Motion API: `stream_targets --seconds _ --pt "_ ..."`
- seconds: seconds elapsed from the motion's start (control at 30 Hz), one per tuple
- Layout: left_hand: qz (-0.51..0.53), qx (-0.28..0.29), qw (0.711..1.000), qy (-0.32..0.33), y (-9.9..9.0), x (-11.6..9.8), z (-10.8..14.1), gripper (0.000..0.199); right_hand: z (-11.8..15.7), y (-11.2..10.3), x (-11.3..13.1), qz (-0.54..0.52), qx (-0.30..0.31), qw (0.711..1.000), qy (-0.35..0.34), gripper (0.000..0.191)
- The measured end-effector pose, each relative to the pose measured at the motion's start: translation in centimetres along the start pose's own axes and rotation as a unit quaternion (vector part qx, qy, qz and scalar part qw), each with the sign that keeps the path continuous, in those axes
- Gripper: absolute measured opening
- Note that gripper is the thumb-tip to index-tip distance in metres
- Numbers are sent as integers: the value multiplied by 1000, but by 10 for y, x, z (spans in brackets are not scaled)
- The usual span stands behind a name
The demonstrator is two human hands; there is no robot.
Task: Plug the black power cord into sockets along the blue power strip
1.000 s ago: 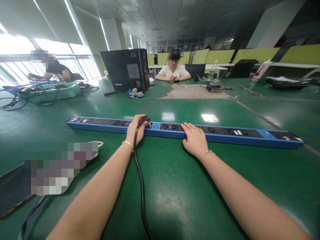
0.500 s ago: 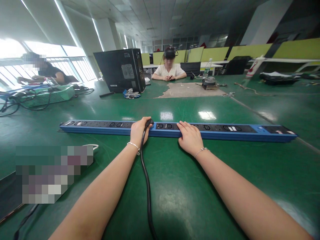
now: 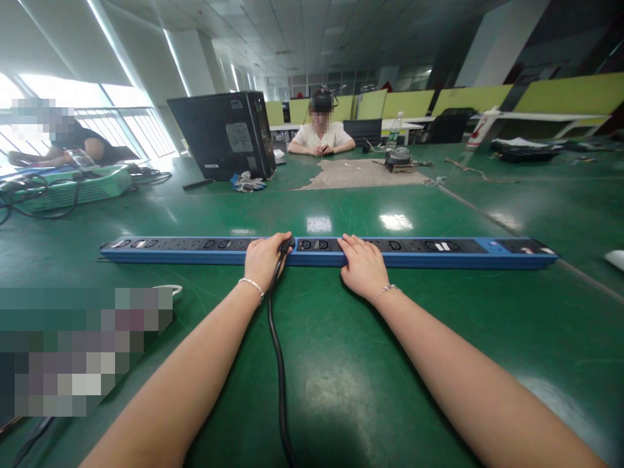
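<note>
A long blue power strip (image 3: 429,260) with black sockets lies across the green table (image 3: 322,364). My left hand (image 3: 263,261) is closed on a black plug (image 3: 287,244) at the strip, left of its middle; whether the plug is seated in a socket cannot be made out. From the plug a black cable (image 3: 277,344) runs down toward the bottom edge. My right hand (image 3: 363,265) rests on the strip, right of the plug, its fingers laid over the top and front edge, holding it.
A black computer case (image 3: 224,136) and a glove (image 3: 247,182) stand beyond the strip. Far left is a green basket (image 3: 102,185) with cables. A person (image 3: 322,133) sits opposite, another at far left. A blurred-out object (image 3: 97,344) lies at near left.
The view has turned slightly to the right, so the scene sits further left. The plug now appears lower and closer against the strip. My right hand stays on the strip.
</note>
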State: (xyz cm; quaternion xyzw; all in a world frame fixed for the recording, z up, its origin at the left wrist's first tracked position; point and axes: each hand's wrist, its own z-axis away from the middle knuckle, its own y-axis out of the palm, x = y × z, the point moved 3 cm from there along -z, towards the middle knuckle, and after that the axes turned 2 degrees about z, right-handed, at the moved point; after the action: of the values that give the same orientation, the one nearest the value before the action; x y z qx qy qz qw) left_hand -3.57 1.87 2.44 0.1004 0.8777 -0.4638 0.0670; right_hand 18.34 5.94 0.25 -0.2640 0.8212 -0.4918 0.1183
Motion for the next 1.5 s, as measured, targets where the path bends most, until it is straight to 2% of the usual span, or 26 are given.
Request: stream_targets --seconds 0.17,0.37,0.53,0.6,0.67,0.73,0.83,0.93,1.03,1.17,1.5 --pt "-17 2 1000 5 -1 2 -1 29 0 0 0 -5 7 1000 6 61" --pt "25 7 1000 -14 6 5 -3 29 3 -1 -12 31 -5 995 90 60" --pt "66 -17 998 5 14 10 -2 29 4 1 -14 40 1 995 90 56" --pt "91 -45 994 -27 9 10 -2 29 3 1 -14 37 -3 995 91 55" --pt "130 -101 982 -93 -2 7 -3 31 3 1 -13 33 -8 995 89 54" --pt "167 -134 968 -134 -13 -3 -5 33 2 1 -12 29 -12 996 89 52" --pt "204 -51 974 -88 -14 -33 -14 30 2 0 -12 25 -13 995 92 51" --pt "212 24 975 -60 -1 -61 -25 30 2 -1 -12 25 -14 996 90 51" --pt "179 49 981 -51 16 -79 -36 30 2 -1 -12 25 -11 996 86 51" --pt "107 74 991 -20 29 -88 -45 29 2 -1 -13 21 -4 996 88 51" --pt "20 93 995 11 26 -102 -53 25 2 -2 -12 -1 -15 995 94 50"
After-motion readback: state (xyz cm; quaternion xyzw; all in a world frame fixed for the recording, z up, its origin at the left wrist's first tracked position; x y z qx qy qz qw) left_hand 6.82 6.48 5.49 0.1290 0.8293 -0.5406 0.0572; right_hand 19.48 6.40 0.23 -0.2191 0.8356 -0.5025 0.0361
